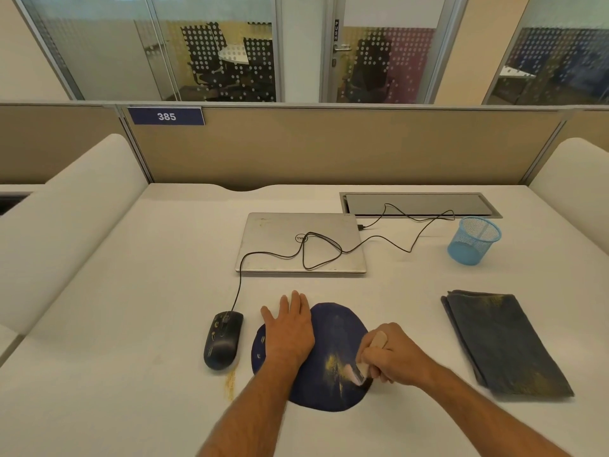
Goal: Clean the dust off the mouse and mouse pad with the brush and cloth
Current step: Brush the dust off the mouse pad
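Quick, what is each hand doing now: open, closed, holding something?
Left hand: open, pressing flat on the mouse pad.
Right hand: closed around the brush.

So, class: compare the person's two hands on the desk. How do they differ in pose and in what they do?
The left hand lies flat with straight fingers, pressing the mouse pad; the right hand curls round the brush. The left holds nothing; the right holds the brush, with its bristles at the yellow dust. Both are over the pad.
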`<move>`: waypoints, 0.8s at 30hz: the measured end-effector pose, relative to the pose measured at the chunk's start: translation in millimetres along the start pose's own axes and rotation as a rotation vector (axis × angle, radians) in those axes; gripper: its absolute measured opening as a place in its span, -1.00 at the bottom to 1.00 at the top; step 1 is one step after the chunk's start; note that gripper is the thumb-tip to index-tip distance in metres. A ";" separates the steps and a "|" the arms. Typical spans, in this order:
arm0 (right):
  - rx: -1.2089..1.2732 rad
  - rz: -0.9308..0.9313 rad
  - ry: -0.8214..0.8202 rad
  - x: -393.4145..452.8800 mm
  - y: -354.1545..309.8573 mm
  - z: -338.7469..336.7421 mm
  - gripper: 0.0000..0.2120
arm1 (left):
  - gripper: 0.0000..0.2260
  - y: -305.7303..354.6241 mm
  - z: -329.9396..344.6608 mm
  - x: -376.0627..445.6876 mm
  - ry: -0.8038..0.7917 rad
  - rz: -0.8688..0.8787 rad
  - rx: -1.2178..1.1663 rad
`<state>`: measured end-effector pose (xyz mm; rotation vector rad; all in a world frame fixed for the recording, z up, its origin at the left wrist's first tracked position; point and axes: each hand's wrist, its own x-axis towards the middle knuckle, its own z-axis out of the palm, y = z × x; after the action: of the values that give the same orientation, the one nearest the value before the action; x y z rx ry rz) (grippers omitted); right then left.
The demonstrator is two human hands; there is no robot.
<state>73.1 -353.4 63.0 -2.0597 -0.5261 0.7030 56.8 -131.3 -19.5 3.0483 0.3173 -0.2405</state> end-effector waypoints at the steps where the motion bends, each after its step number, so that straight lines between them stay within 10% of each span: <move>1: 0.016 -0.010 0.002 -0.5 -0.4 -0.8 -0.79 | -0.45 0.0 0.1 0.1 -0.003 -0.002 -0.001; 6: 0.083 -0.066 0.217 3.0 -0.2 3.1 -0.77 | -0.45 0.0 0.4 0.4 -0.004 -0.001 0.001; 13: -0.016 -0.047 -0.045 -10.7 6.6 8.7 -0.80 | -0.45 0.4 0.4 -0.6 -0.004 -0.007 0.006; 24: -0.098 -0.143 0.066 -1.4 0.5 17.7 -0.79 | -0.46 1.5 -2.4 -2.0 0.004 -0.006 0.017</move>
<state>60.5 -343.8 54.8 -2.1044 -0.6742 0.5326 55.5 -133.0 -16.8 3.0654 0.3257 -0.2383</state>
